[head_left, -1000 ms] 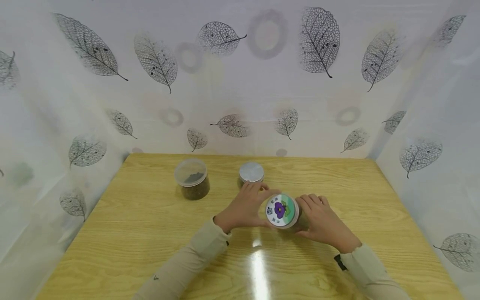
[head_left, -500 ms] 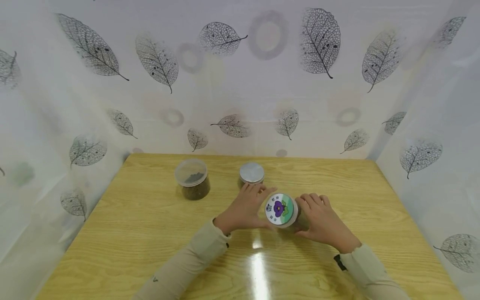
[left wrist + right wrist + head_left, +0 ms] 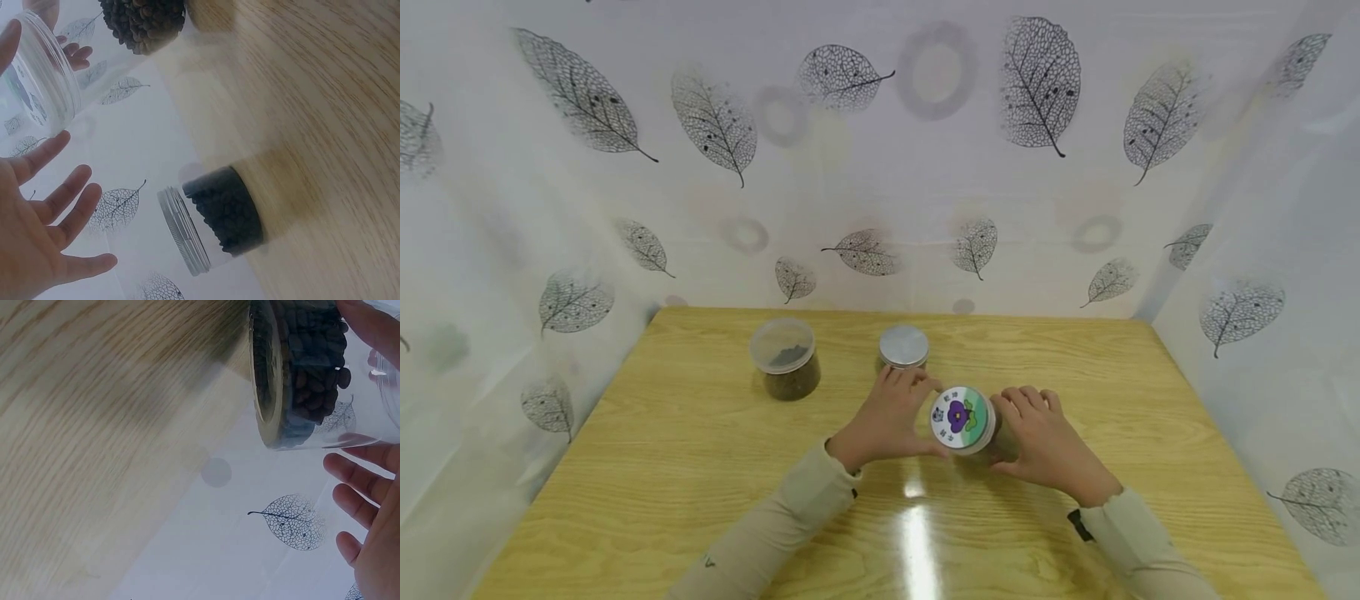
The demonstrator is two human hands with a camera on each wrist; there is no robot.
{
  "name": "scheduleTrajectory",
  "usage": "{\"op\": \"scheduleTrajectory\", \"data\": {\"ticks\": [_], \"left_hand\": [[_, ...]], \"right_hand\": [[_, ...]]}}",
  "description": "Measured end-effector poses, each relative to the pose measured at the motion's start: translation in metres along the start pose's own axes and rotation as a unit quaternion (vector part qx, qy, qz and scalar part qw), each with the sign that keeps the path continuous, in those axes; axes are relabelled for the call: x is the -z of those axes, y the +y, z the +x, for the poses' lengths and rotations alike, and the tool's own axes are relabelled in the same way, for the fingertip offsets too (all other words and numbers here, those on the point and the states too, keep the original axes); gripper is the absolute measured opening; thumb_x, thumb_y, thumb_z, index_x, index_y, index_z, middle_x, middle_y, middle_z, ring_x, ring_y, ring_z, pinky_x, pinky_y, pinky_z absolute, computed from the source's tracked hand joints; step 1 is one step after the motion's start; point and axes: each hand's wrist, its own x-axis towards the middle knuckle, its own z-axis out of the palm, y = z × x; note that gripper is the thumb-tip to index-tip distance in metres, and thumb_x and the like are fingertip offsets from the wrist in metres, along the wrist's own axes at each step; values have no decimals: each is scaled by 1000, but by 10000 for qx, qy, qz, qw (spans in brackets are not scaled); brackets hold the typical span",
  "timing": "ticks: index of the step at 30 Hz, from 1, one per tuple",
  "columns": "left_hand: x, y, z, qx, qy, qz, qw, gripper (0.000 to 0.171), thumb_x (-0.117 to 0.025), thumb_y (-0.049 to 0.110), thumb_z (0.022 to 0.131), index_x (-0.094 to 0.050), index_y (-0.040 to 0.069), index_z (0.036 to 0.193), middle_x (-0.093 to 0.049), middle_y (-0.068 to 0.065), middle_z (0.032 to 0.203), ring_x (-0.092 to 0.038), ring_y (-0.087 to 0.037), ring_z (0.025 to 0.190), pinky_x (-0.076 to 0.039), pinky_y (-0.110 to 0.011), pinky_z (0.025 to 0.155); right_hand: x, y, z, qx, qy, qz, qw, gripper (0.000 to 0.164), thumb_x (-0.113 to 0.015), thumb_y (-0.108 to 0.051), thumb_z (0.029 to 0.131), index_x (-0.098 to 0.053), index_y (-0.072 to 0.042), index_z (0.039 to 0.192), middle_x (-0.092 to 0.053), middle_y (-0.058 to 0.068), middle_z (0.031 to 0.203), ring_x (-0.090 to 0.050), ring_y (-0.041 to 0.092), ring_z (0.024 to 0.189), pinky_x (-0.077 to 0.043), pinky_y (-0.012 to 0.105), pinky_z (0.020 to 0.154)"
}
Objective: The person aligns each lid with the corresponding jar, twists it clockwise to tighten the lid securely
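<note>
My right hand point(image 3: 1041, 442) grips a clear jar point(image 3: 312, 375) by its side, above the table. Dark brown beans fill its lower part, and the round lid point(image 3: 959, 418) bears a purple flower on white and green. My left hand point(image 3: 889, 421) stands at the lid's left side, thumb and index finger spread round its rim with a slight gap in the head view. In the left wrist view its other fingers are straight and spread. Just behind the left fingers is a smaller jar point(image 3: 228, 209) of dark contents with a silver screw lid point(image 3: 903, 345).
A wider clear jar point(image 3: 792, 379) with a translucent lid and dark grains stands at the back left of the wooden table point(image 3: 700, 467). A white leaf-printed sheet point(image 3: 880, 167) hangs behind the table and along both sides.
The lid has turned a little clockwise. My left index finger and thumb have drawn back slightly from its rim. The right hand has kept its hold on the jar.
</note>
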Motion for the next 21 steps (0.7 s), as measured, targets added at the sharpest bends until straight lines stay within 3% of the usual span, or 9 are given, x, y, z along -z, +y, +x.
{"op": "scheduleTrajectory", "data": {"ticks": [4,13,18,21], "left_hand": [[3,-1,1,-30,-59,-128,9999,89,-78,64,57,-51,20,130,-48,-5,126,-45,-23,121,-29,-49,110],[3,-8,6,-569,-36,-416,9975,94,-81,59,55,-47,26,136,-49,-5,121,-46,-19,113,-34,-43,104],[0,-5,4,-397,-8,-320,9987,100,-81,61,54,-45,19,137,-49,-6,125,-46,-22,118,-34,-44,107],[-6,1,1,-162,215,-185,9995,100,-79,65,54,-46,14,133,-50,-7,126,-47,-23,119,-34,-46,108]], "right_hand": [[1,0,0,-1,-2,1,10000,94,-86,-56,47,-54,-4,119,-57,11,112,-49,30,104,-37,51,84],[2,0,0,-22,-89,51,9999,95,-87,-54,47,-54,-4,120,-58,10,113,-49,30,105,-37,50,85],[2,-1,0,14,-80,57,10000,94,-87,-54,48,-54,-4,120,-58,10,113,-49,29,104,-37,50,85],[1,0,1,53,-21,73,10000,93,-87,-54,47,-54,-4,119,-58,9,111,-49,29,103,-37,49,84]]}}
